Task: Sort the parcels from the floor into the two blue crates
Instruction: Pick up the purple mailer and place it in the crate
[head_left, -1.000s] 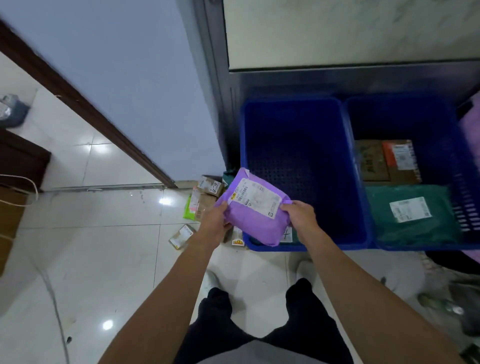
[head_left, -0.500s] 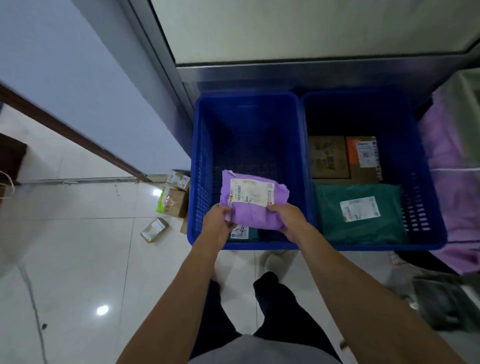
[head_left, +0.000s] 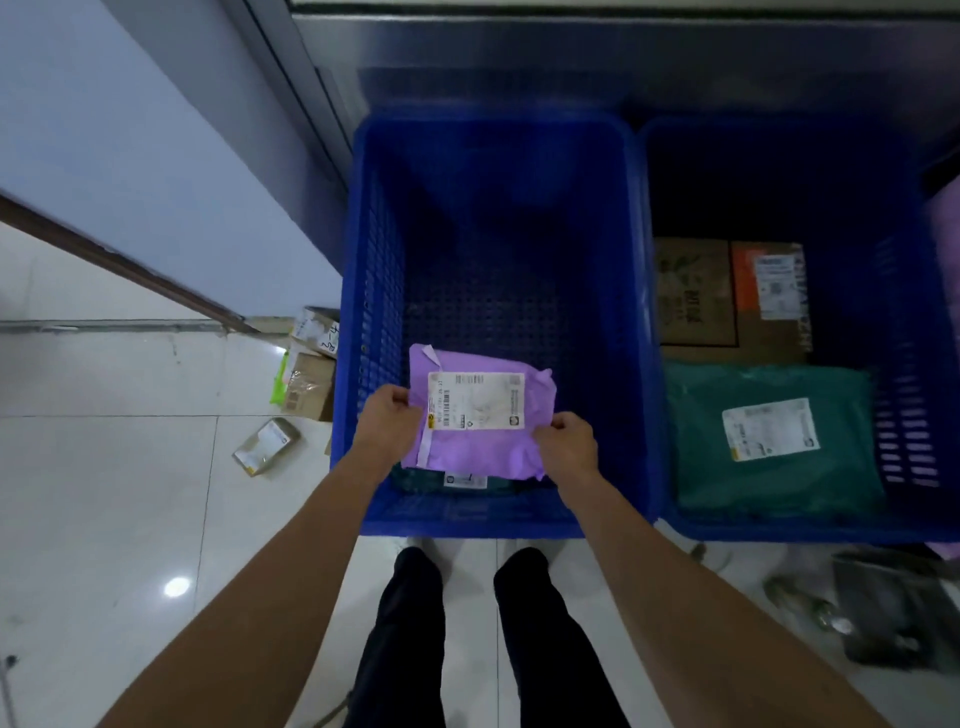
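Now the left hand (head_left: 390, 423) and the right hand (head_left: 567, 447) pinch the soft purple plastic parcel (head_left: 480, 415) by its sides, label upward, low inside the left blue plastic crate (head_left: 363, 291), probably for laying it flat.

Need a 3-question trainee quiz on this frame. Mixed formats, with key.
1. True or false: the left hand and the right hand both hold the purple parcel over the left crate.
2. What lies in the right crate? A) nothing B) a green parcel and a cardboard box C) two purple parcels
3. Fill in: the purple parcel's label faces ____.
Key: 1 true; 2 B; 3 up, towards the camera.
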